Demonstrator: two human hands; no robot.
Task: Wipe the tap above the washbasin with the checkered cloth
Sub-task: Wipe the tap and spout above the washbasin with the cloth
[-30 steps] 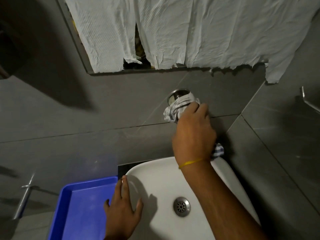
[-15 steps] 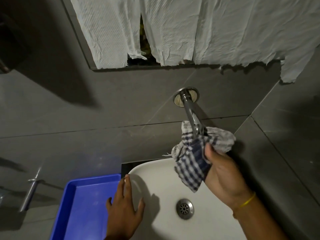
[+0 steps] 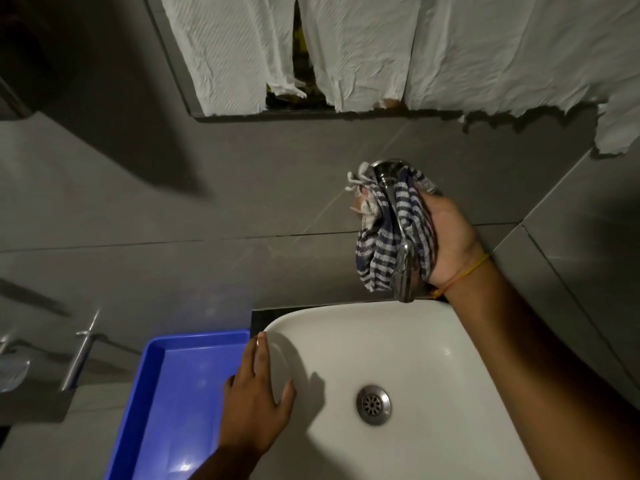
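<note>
Chrome wall tap point(image 3: 401, 237) juts from the grey tiled wall point(image 3: 207, 209) above the white ceramic washbasin point(image 3: 433, 358). Beside the basin sits a blue plastic tray point(image 3: 173, 393). The left hand point(image 3: 256, 407) lies flat and open on the basin rim. The right hand point(image 3: 446, 237) is curled round the tap, pressing the blue-and-white checkered cloth point(image 3: 384, 233) against it.

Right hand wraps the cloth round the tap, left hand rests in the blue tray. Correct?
Not quite. In the head view the left hand rests on the basin rim, beside the tray, not in it. The right hand does wrap the cloth round the tap.
</note>
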